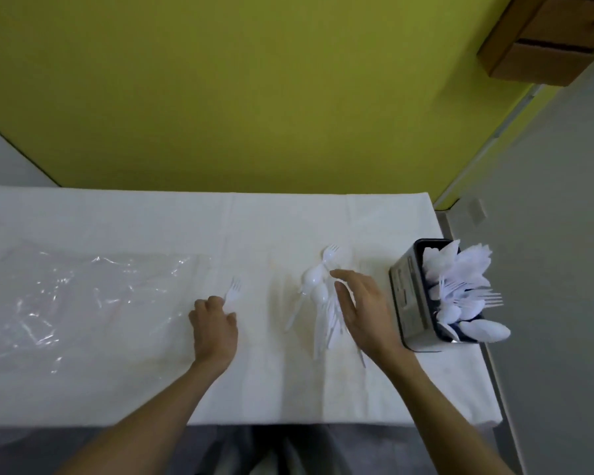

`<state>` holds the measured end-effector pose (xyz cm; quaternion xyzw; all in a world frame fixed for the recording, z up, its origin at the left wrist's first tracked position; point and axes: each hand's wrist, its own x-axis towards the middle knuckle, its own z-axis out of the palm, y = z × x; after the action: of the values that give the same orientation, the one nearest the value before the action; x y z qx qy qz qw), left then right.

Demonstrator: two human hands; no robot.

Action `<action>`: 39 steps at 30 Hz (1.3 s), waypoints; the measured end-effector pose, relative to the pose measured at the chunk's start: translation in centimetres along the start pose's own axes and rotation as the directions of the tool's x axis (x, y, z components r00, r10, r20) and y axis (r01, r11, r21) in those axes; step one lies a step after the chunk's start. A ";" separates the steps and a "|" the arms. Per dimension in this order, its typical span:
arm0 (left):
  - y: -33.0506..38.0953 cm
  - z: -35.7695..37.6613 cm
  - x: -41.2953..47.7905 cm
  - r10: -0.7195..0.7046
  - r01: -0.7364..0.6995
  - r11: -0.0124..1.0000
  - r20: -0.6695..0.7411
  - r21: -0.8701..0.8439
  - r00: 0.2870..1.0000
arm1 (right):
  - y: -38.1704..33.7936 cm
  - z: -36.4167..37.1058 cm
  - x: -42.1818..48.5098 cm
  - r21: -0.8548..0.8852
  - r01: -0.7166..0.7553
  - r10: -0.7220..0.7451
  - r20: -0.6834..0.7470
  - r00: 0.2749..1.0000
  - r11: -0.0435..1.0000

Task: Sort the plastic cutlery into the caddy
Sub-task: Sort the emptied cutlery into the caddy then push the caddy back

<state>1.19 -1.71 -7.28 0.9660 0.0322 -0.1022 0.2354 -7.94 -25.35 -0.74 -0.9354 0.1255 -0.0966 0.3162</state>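
Curled round the handle of a single white fork (233,290), our left hand (215,325) grips it well to the left of the caddy (410,296), with only the tines showing past the knuckles. Our right hand (362,313) lies open and holds nothing, its fingers straight, just beside the caddy's near wall and right up against the loose pile (318,296). We cannot tell whether the fingertips touch it.

That pile of spoons and forks lies between our two hands, a short reach from the caddy. We judge each piece feather-light, thin, slick and a little springy, and likely to snap at the neck if bent. The handle, nearer its middle, is the sensible place to pinch.

The caddy is a dark, square-sided tin, seemingly metal, at the table's right edge. It is crowded with sorted cutlery (460,289), with glossy bowls and tines leaning out over the rim. A white, faintly creased tablecloth (151,217) covers the table. At the end farthest from the caddy lies a crumpled clear plastic bag (83,296) catching the light. Beyond is a matt yellow-green wall (254,97), with brown cardboard boxes (546,36) high above the caddy.
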 end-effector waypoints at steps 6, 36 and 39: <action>-0.8 0.7 1.3 0.020 -0.019 1.000 0.091 -0.012 0.996 | -0.1 5.5 -1.8 -0.121 -0.151 0.162 0.081 0.984 0.981; 8.6 3.3 3.2 0.213 -0.154 0.946 0.188 -0.285 0.959 | 1.5 6.0 -2.0 0.248 -0.647 0.662 0.031 0.749 0.721; 11.8 4.5 4.9 0.287 -0.224 0.940 0.241 -0.259 0.927 | 2.1 6.4 -1.9 0.206 -0.658 0.663 0.056 0.747 0.724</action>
<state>6.44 -14.13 -6.93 0.9050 -0.1162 -0.1995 0.3574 -8.46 -22.74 -7.25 -0.7888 0.4424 -0.0007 0.4267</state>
